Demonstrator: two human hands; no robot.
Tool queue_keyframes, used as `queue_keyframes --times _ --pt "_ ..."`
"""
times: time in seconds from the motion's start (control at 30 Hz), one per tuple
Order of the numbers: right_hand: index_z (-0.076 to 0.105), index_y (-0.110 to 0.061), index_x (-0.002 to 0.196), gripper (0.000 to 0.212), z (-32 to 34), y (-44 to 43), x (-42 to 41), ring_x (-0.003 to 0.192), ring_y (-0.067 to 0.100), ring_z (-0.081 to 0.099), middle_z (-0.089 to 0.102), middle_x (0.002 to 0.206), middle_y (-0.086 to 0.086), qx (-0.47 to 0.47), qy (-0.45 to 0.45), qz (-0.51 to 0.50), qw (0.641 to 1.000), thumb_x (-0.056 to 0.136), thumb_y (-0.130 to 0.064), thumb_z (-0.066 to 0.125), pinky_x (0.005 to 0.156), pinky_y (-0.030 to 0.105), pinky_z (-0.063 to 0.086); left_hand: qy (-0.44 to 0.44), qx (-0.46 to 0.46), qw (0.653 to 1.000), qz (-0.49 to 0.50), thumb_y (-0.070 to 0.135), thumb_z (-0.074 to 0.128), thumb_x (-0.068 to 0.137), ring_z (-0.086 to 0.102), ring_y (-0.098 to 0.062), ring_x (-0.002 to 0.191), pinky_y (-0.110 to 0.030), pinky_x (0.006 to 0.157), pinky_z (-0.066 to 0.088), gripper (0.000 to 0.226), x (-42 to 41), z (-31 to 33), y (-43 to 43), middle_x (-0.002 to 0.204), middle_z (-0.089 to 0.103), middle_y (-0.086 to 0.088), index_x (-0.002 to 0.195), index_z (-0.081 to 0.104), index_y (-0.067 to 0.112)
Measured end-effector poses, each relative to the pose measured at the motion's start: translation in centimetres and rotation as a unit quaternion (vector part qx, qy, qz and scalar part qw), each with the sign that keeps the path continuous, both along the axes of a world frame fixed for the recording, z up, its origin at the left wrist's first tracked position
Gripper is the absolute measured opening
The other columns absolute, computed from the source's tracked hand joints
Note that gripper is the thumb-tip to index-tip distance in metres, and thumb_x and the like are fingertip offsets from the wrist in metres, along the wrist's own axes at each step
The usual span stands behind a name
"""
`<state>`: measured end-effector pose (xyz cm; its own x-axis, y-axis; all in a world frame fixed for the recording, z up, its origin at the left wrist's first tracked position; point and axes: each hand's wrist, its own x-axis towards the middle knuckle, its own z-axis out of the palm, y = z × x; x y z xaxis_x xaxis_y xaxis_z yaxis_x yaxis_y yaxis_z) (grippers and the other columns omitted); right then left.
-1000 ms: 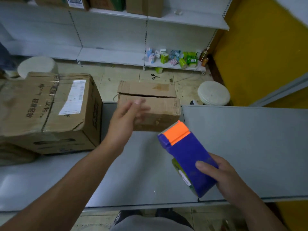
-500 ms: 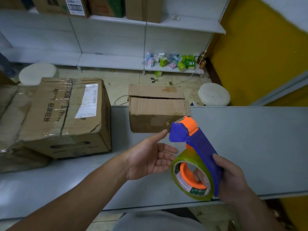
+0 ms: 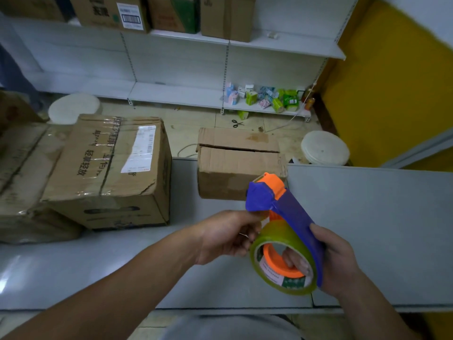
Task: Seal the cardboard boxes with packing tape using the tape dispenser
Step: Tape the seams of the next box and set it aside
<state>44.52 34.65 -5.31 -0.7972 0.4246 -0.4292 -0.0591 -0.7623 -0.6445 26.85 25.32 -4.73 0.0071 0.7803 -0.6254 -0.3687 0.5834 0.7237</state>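
Presently, two hands (image 3: 225,238) (image 3: 337,263) gripping one tape dispenser (image 3: 293,215), one small box (image 3: 239,165)

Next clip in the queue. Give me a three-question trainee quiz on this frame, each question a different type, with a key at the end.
1. True or false: the right hand grips the tape dispenser.
2. Multiple choice: the top seam of the small cardboard box beyond the dispenser is A) taped over, B) untaped with a dark gap showing, C) hidden under a shipping label.
3. Short answer: which tool lies on the floor in front of the low shelf?

Key: 1 true; 2 B; 3 scissors.
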Motion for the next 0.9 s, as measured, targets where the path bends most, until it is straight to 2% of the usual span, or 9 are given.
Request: queue_keyframes --times 0.27,0.4,0.43,0.5,0.6,0.67,0.77,0.83,0.9 --pt "0.072 0.009 0.081 0.072 -0.1 2.8 0.3 0.041 0.026 0.060 0.061 0.049 0.018 -0.007 -0.002 0.015 1.000 0.026 -0.031 0.098 0.044 0.032 0.052 0.015 0.036 0.998 0.052 0.040 0.038 0.101 0.048 -0.010 0.058 -0.021 0.059 0.043 0.041 0.6 0.7 1.3 0.067 0.051 0.000 0.075 0.058 0.015" --pt "0.070 0.010 0.081 0.072 -0.1 3.7 0.6 0.041 0.025 0.061 0.062 0.049 0.018 -0.014 0.001 0.027 1.000 0.027 -0.030 0.098 0.044 0.031 0.052 0.003 0.033 0.997 0.068 0.037 0.049 0.095 0.051 -0.012 0.061 -0.023 0.062 0.045 0.028 0.9 0.5 2.1 0.071 0.055 0.000 0.096 0.061 0.012" --pt "0.071 0.009 0.079 0.071 -0.1 4.0 0.6 0.041 0.025 0.060 0.062 0.049 0.018 -0.014 -0.001 0.029 0.999 0.027 -0.030 0.098 0.044 0.031 0.051 -0.014 0.039 0.996 0.074 0.036 0.055 0.089 0.053 -0.013 0.063 -0.024 0.063 0.047 0.029 0.9 0.5 2.2 0.075 0.058 -0.001 0.104 0.062 0.011" --pt "0.070 0.009 0.081 0.075 -0.1 4.6 0.6 0.040 0.025 0.060 0.061 0.049 0.018 -0.016 -0.009 0.025 1.000 0.024 -0.031 0.098 0.042 0.032 0.051 -0.060 0.054 0.992 0.093 0.033 0.058 0.076 0.059 -0.016 0.072 -0.026 0.069 0.050 0.045 0.6 0.2 2.3 0.093 0.066 -0.005 0.116 0.063 0.014" --pt "0.064 0.010 0.095 0.092 -0.3 5.3 0.6 0.041 0.025 0.059 0.061 0.050 0.018 -0.017 -0.021 0.022 0.999 0.021 -0.032 0.098 0.041 0.030 0.050 -0.086 0.085 0.988 0.092 0.031 0.064 0.066 0.061 -0.023 0.095 -0.033 0.086 0.049 0.063 0.3 -0.2 2.2 0.120 0.065 -0.008 0.128 0.061 0.020" --pt "0.067 0.009 0.096 0.093 -0.4 5.6 0.6 0.043 0.025 0.061 0.063 0.052 0.018 -0.016 -0.024 0.032 0.999 0.020 -0.034 0.098 0.041 0.027 0.050 -0.037 0.089 0.993 0.069 0.031 0.067 0.067 0.060 -0.026 0.106 -0.036 0.095 0.047 0.066 0.5 -0.3 2.5 0.129 0.062 -0.007 0.132 0.057 0.022" --pt "0.077 0.001 0.083 0.076 -0.6 5.9 0.4 0.046 0.025 0.064 0.067 0.058 0.018 -0.012 -0.020 0.044 0.999 0.020 -0.036 0.098 0.042 0.023 0.050 0.058 0.083 0.994 0.047 0.035 0.063 0.082 0.061 -0.028 0.113 -0.036 0.098 0.049 0.045 1.3 -0.1 3.2 0.122 0.067 -0.004 0.127 0.061 0.027" --pt "0.078 -0.003 0.082 0.074 -0.9 6.1 0.3 0.050 0.023 0.066 0.071 0.069 0.016 0.000 -0.023 0.045 0.999 0.020 -0.038 0.097 0.045 0.024 0.052 0.093 0.061 0.991 0.076 0.031 0.063 0.092 0.064 -0.030 0.109 -0.034 0.093 0.053 0.030 1.6 0.1 3.7 0.116 0.070 -0.005 0.121 0.065 0.024" --pt "0.079 -0.004 0.082 0.073 -1.2 6.3 0.3 0.053 0.023 0.068 0.073 0.075 0.015 0.003 -0.023 0.046 0.999 0.020 -0.039 0.097 0.046 0.025 0.054 0.135 0.049 0.982 0.126 0.024 0.061 0.095 0.068 -0.028 0.095 -0.030 0.083 0.056 0.022 1.9 0.0 4.1 0.112 0.071 -0.007 0.115 0.067 0.018"
